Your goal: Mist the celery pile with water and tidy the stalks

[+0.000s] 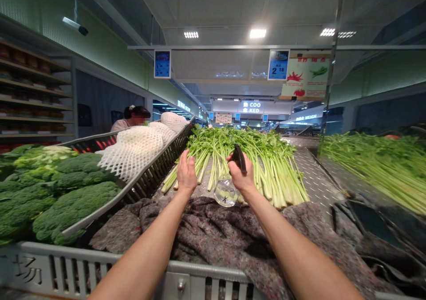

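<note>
The right hand (pixel 241 174) grips the bottle (pixel 226 193) near its black top; the clear body sits low and left of that hand, toward the left hand (pixel 186 172). The left hand is empty, fingers up and loosely open, left of the bottle and apart from it. The celery (pixel 276 171) lies around and beyond both hands, its stalks running near to far, cut ends near, leaves far. Whether either hand touches it, I cannot tell. The cloth (pixel 219 233) bunches on the near side.
</note>
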{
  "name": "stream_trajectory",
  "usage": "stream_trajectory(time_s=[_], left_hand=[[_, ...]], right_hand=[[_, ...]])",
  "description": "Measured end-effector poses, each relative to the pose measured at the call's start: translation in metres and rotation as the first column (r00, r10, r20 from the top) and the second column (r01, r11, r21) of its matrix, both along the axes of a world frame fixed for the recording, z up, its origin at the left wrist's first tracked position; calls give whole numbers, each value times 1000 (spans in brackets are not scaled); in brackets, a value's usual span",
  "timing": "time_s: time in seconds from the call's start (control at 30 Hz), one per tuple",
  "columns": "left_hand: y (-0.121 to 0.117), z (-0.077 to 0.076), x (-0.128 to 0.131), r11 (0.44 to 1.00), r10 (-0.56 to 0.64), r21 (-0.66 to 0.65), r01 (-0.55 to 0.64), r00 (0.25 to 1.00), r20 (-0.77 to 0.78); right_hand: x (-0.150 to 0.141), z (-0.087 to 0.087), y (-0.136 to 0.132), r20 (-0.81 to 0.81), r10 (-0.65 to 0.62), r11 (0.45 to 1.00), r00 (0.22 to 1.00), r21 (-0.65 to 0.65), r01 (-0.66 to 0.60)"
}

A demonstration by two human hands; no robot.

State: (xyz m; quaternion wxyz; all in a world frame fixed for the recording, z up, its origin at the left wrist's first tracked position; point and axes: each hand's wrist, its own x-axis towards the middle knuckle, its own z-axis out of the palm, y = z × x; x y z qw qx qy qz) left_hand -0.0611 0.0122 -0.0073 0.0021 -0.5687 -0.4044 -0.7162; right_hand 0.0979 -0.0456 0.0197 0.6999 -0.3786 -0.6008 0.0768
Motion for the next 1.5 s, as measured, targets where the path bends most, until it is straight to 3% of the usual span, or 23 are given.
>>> stream_trajectory(time_s=[0.57,0.97,1.3,1.5], left_hand=[[3,-2,1,997,55,-57,-60,996,-74],[1,-1,3,999,33,-12,-34,998,-60],[1,-2,3,999,31,-11,-32,998,-63],[2,-2,3,1000,11,3,-11,999,-48]], right_hand=[[3,1,1,-32,-51,998,998,42,53],[5,5,-2,-37,-54,998,998,40,56],[8,2,4,-38,-123,992,992,4,123],[13,4,2,-9,-100,993,995,-72,99]])
